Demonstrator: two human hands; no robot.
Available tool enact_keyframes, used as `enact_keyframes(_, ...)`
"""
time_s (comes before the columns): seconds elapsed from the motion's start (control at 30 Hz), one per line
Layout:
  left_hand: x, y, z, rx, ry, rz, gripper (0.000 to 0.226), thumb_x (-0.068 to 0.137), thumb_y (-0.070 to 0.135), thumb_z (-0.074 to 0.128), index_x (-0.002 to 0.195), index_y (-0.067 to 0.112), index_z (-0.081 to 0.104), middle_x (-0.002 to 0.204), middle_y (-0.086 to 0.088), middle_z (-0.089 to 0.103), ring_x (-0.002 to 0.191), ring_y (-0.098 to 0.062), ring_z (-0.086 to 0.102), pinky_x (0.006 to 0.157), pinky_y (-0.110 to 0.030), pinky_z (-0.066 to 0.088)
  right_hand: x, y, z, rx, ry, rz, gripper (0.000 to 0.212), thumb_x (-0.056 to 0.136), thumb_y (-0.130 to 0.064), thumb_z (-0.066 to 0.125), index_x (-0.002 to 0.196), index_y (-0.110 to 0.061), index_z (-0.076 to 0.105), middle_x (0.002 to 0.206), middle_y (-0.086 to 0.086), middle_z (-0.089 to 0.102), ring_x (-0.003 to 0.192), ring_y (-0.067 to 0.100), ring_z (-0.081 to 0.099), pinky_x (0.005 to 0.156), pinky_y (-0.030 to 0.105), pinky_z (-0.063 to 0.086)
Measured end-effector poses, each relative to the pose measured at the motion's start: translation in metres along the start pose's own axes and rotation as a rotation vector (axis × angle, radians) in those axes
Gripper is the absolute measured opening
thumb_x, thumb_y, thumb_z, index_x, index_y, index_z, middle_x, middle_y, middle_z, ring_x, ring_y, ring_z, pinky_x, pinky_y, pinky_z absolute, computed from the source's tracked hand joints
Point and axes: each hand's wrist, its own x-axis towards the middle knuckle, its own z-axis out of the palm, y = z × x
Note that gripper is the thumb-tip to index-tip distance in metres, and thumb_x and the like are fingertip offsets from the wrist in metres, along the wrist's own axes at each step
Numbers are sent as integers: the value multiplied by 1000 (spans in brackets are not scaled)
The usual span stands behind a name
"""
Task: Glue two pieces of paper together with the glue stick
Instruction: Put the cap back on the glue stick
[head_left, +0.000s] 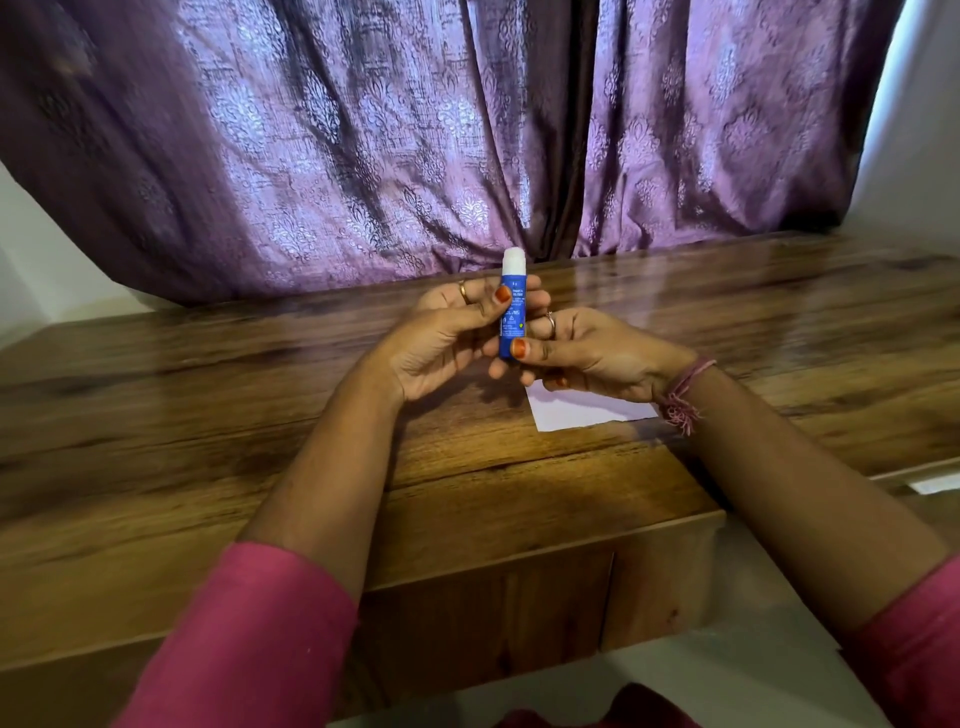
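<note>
A blue glue stick (513, 312) stands upright above the table, its white glue tip exposed at the top with no cap on it. My left hand (447, 338) grips the upper part of its body, thumb across the front. My right hand (587, 353) pinches its lower end between thumb and fingers. Beneath my right hand a white piece of paper (587, 410) lies flat on the wooden table (260, 415), partly hidden by the hand and wrist. I cannot tell if a second sheet lies with it.
Purple patterned curtains (363, 145) hang right behind the table's far edge. The table's front edge (519, 561) runs close to my body, with a cabinet front below. A small white object (935, 486) sits low at the right edge.
</note>
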Motion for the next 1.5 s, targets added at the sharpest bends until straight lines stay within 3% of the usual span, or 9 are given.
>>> enact_keyframes(0.17,1,-2,0,26,2,14,26,83,18,59,106,12,68,102,-5,71,96,-33,41,49,-26,53,0,0,1,-146,74,-17,20,79,-25,65,97,-20,72,87,-7,76,65,-2,59,58,9,39)
enact_keyframes(0.3,1,0,0,43,17,20,28,83,18,58,108,8,65,99,-5,71,79,-27,52,48,-27,53,0,-2,6,-132,120,-57,14,89,-4,59,100,-7,68,76,-7,76,62,-6,62,55,7,44)
enact_keyframes(0.47,0,0,1,-25,59,-8,25,83,13,57,106,4,62,98,-6,72,79,-18,68,52,-31,56,3,-2,8,-184,224,-35,22,86,-5,65,106,3,67,88,10,70,67,1,62,70,19,52)
enact_keyframes(0.73,2,-1,0,14,85,-5,29,81,16,58,108,7,63,99,-5,72,91,-18,69,76,-32,58,6,-1,17,-197,344,-65,7,77,-12,76,82,-14,72,70,-1,68,61,3,59,64,20,51)
enact_keyframes(0.9,1,2,2,45,124,2,31,81,17,58,109,5,62,100,-7,71,93,-21,66,88,-37,52,3,-2,19,-275,256,1,6,80,-31,72,80,-26,68,65,-11,66,60,1,61,56,21,33)
enact_keyframes(1.03,-1,3,6,97,162,2,28,81,18,58,106,7,63,97,-5,71,92,-33,45,66,-36,46,1,-3,14,-114,110,68,28,75,-38,66,100,-27,68,101,-4,70,74,6,64,59,18,37)
enact_keyframes(1.13,-2,4,7,127,160,19,20,90,14,52,105,7,64,96,-4,72,73,-25,42,50,-22,44,-1,-6,12,-44,86,65,26,80,-30,62,106,-24,68,102,-8,71,75,4,65,54,12,39)
enact_keyframes(1.27,-1,4,7,105,147,4,22,93,11,49,111,5,61,102,-8,69,79,-18,63,55,-23,53,-2,-6,8,-223,179,69,13,90,-25,61,99,-27,71,89,-16,71,71,-1,62,64,21,34)
enact_keyframes(1.5,2,2,3,62,113,19,22,93,7,47,111,2,60,101,-8,69,90,-16,68,72,-26,57,1,-6,14,-190,321,51,13,80,-18,73,93,-15,73,69,-7,66,55,-2,56,50,8,41)
